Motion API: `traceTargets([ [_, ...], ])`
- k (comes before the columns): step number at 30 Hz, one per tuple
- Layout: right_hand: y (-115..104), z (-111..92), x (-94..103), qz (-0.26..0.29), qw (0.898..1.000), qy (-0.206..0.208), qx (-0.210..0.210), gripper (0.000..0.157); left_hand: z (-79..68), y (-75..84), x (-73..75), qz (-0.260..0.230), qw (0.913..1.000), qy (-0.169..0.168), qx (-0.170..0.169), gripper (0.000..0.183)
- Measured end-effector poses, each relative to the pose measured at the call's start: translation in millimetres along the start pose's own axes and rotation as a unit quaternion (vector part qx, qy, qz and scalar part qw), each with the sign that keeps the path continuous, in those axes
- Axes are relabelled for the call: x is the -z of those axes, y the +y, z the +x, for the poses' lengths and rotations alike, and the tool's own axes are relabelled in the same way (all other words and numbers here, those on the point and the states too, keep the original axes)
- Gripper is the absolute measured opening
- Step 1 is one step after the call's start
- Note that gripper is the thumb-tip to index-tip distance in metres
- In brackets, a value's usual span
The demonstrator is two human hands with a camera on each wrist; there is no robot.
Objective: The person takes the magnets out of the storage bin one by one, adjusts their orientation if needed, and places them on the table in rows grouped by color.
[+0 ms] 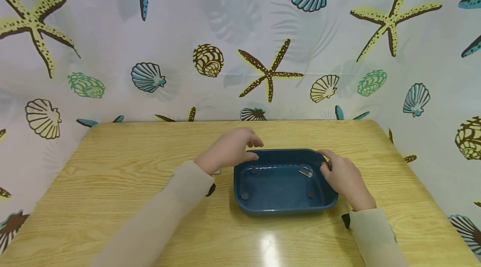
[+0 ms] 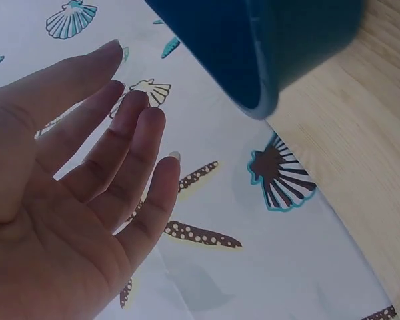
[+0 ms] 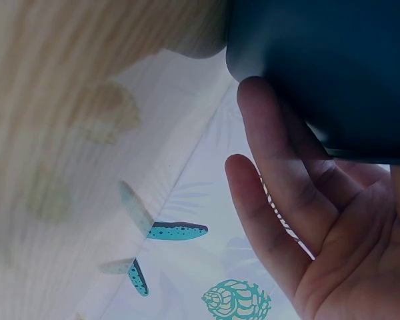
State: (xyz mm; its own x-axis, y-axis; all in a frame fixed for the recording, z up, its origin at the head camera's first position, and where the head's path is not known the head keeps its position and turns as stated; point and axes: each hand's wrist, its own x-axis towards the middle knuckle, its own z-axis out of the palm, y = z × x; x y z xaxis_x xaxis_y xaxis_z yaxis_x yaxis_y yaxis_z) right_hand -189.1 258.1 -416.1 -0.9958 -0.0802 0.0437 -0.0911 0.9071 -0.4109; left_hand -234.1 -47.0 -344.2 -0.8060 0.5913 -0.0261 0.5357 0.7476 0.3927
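Note:
A deep dark-blue plastic tray (image 1: 278, 183) sits on the wooden table, right of the middle. Inside it, near the back right, lies a small flat silver-and-white piece (image 1: 306, 172), its kind too small to tell. My right hand (image 1: 343, 177) grips the tray's right wall, fingers along the outside as the right wrist view shows, thumb over the rim. By the back left corner hovers my left hand (image 1: 234, 146), its fingers loosely bent with nothing between them. The left wrist view shows this hand (image 2: 93, 180) apart from the tray's rim (image 2: 260, 100).
A small white thing (image 1: 217, 171) lies on the table (image 1: 124, 175), mostly hidden by the left wrist. Dark round spots mark the tray's floor near its corners. Behind the table hangs a white cloth (image 1: 173, 29) printed with starfish and shells.

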Motion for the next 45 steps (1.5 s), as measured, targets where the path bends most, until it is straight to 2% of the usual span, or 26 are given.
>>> traceTargets([
  [15,1.5,0.9,0.1,-0.003,1.000,0.000,-0.004,0.044,18.9,29.3,-7.1,-0.021,0.9990,-0.022,-0.033,0.033],
  [23,0.8,1.0,0.1,-0.003,1.000,0.000,-0.001,0.044,30.6,38.3,-13.8,-0.042,0.9974,-0.038,-0.044,0.035],
  [34,1.0,1.3,1.3,0.000,1.000,-0.008,-0.008,0.044,48.5,50.2,-35.6,-0.038,0.9941,-0.080,-0.063,0.037],
  [39,1.7,1.3,0.5,-0.001,1.000,-0.010,-0.009,0.043,54.3,52.1,-47.4,-0.050,0.9899,-0.105,-0.080,0.039],
  [45,2.2,2.5,0.2,-0.003,1.000,-0.006,-0.005,0.043,60.6,51.0,-59.8,-0.052,0.9890,-0.109,-0.084,0.040],
])
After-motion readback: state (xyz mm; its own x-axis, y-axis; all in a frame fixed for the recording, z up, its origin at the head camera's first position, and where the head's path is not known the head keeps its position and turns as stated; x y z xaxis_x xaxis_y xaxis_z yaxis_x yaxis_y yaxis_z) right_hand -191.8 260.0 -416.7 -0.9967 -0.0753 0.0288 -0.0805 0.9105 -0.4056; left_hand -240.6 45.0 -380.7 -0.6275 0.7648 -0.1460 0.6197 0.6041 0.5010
